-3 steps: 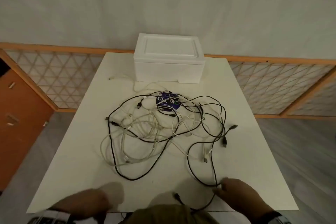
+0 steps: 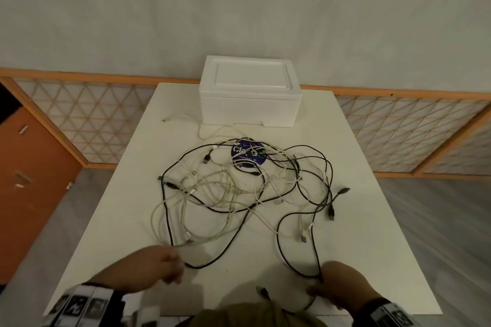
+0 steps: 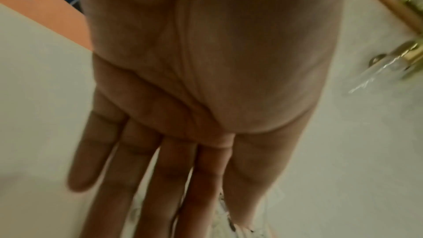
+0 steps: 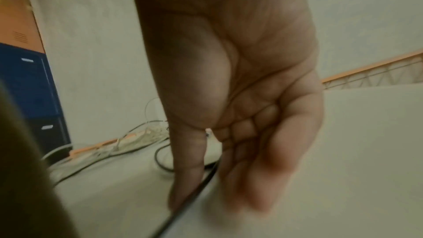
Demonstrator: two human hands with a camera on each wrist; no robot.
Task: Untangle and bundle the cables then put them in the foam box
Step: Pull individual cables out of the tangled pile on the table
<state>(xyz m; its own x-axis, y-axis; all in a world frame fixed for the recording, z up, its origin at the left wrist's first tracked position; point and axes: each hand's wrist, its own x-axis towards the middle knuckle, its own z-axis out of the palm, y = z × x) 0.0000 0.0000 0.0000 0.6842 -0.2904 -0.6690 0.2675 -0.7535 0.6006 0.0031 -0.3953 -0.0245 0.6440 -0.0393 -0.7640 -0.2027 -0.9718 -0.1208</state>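
A tangle of black and white cables (image 2: pixel 239 188) lies spread over the middle of the white table (image 2: pixel 377 233). The white foam box (image 2: pixel 249 93) stands at the back edge with its lid on. My right hand (image 2: pixel 318 291) is at the front right and pinches a black cable (image 2: pixel 314 252) between thumb and fingers (image 4: pixel 183 178); in the right wrist view the black cable (image 4: pixel 199 184) runs past the thumb. That cable's plug (image 2: pixel 263 293) lies near the front edge. My left hand (image 2: pixel 172 267) hovers at the near loops with fingers (image 3: pixel 148 178) straight, holding nothing.
A round blue disc (image 2: pixel 247 154) lies under the cables in front of the box. One white cable end (image 2: pixel 180 118) trails left of the box. A wooden lattice screen (image 2: pixel 398 127) runs behind the table and an orange cabinet (image 2: pixel 29 180) stands at the left.
My left hand has moved forward from the table's front edge to the near loops of the tangle. The right hand stays at the black cable.
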